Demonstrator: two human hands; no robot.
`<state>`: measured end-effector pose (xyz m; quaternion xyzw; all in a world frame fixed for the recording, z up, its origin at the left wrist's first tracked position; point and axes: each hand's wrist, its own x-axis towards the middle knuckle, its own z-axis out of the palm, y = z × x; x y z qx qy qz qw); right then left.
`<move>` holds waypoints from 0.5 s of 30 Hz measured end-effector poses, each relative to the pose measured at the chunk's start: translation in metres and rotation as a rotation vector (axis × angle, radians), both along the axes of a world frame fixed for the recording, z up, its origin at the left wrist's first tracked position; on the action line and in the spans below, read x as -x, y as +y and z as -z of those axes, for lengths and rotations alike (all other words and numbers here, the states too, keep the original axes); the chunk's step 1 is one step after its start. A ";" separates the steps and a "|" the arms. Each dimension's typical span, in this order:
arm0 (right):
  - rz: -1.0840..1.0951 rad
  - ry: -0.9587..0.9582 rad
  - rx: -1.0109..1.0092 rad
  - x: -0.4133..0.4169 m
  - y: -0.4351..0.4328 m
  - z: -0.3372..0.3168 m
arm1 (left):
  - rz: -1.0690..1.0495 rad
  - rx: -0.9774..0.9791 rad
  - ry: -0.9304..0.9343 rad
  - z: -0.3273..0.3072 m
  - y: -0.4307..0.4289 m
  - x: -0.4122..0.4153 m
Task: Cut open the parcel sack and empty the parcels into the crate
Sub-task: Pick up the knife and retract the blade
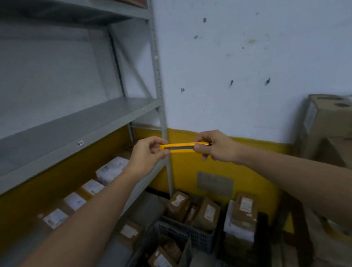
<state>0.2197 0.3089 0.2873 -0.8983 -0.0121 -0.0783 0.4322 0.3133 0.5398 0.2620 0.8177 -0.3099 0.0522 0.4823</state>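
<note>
Both arms are stretched out at mid-frame, and between them sits a yellow utility knife [183, 147], held level, lengthwise across the picture. The left hand [146, 154] pinches the knife's left end with thumb and fingertips closed on it; the right hand [215, 146] grips the right end, fingers curled round the body, thumb pressed on the near face. A dark grey strip runs along the middle of the knife; whether that is blade or slider I cannot tell.

Behind the hands, a grey metal shelving unit [70, 130] fills the left half of the frame, its upright post [158, 72] rising just behind the knife. The wall [248, 55] is white and speckled above, with a yellow band across the lower part.

Down at lower centre, a dark slatted crate [186, 232] stands on the floor, and brown parcels [205, 212] with white labels are standing inside it. More labelled parcels lie along the low shelf [75, 200] at lower left, and a stack sits just right of the crate. Large cardboard boxes [334, 122] are piled at the right edge.

The parcel sack itself cannot be made out in this blurred, dim view
</note>
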 end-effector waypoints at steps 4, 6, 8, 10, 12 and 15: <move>0.168 0.003 -0.116 0.034 -0.042 0.005 | 0.154 0.152 0.158 0.005 -0.056 -0.001; 0.266 -0.024 -0.178 0.054 -0.061 0.011 | 0.221 0.253 0.279 0.008 -0.086 0.008; 0.368 -0.077 -0.230 0.077 -0.078 0.017 | 0.278 0.319 0.387 0.015 -0.116 0.019; 0.498 -0.158 -0.268 0.101 -0.093 0.026 | 0.331 0.350 0.471 0.023 -0.144 0.034; 0.647 -0.273 -0.316 0.127 -0.106 0.037 | 0.384 0.378 0.542 0.034 -0.173 0.050; 0.846 -0.407 -0.423 0.164 -0.128 0.056 | 0.456 0.406 0.642 0.049 -0.220 0.080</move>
